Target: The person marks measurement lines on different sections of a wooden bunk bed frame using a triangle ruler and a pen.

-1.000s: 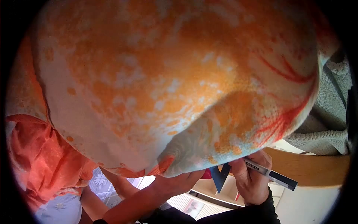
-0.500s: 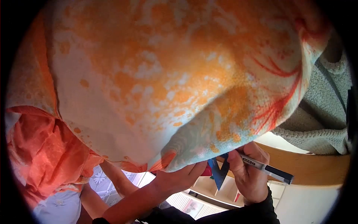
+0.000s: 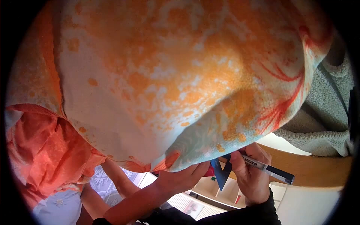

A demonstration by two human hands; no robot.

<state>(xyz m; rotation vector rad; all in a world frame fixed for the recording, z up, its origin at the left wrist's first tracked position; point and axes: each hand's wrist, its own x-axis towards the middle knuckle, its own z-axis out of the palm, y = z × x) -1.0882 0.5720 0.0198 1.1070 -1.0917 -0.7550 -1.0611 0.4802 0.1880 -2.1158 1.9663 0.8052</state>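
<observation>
Here, at the far left, a bunched red cloth (image 3: 52, 153) hangs over a white cloth (image 3: 58, 210). Just right of these, two bare limbs (image 3: 119, 181) cross in front of a pale patterned cover (image 3: 101, 182); whose they are, I cannot tell. A big orange-and-white cloth (image 3: 165, 75) spans most of the view, its lower edge sagging down to the hands.

The left hand (image 3: 180, 179) reaches in from below with its forearm bare, fingers curled and partly hidden by that edge. A small pink thing (image 3: 209, 172) shows at its fingertips, but I cannot tell whether it is gripped. Next comes a blue triangle (image 3: 222, 173), point down, between the two hands, its top under the cloth. Behind it is a pale tray (image 3: 225, 194) with compartments.

Further right, the right hand (image 3: 252, 180), in a black sleeve (image 3: 240, 217), is closed around a pen (image 3: 268, 170), thumb against fingers; the pen's dark end slants down to the right. Past it run a wooden edge (image 3: 309, 165) and, above, a grey towel (image 3: 326, 108).
</observation>
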